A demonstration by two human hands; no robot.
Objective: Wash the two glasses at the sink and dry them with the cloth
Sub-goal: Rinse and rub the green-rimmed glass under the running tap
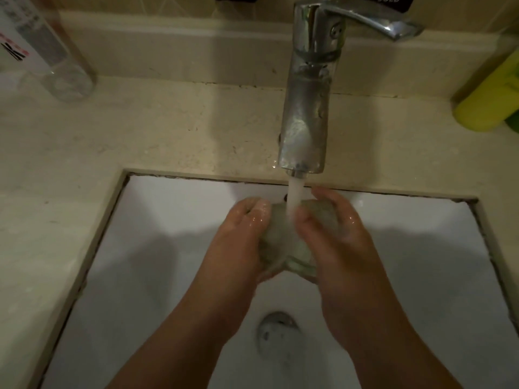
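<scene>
Head view: left hand (241, 234), right hand (334, 234) grip wet clear glass (280, 242) under faucet (306, 108) stream.

I see a glossy chrome metal tap (306, 108), smooth white glazed sink basin (157, 220), matt speckled beige stone bench (168, 130), clear wet glass tumbler (280, 242), yellow-green plastic bottle (488, 102).

glass (283, 242) between hands under faucet (306, 108), drain (276, 332) below

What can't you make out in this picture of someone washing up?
- Glass: mostly covered by left hand, right hand and water.
- Second glass, cloth: not in view.
- Bottle: top cut off by the edge, label blurred.
- Yellow container: cut off at the right edge.
</scene>
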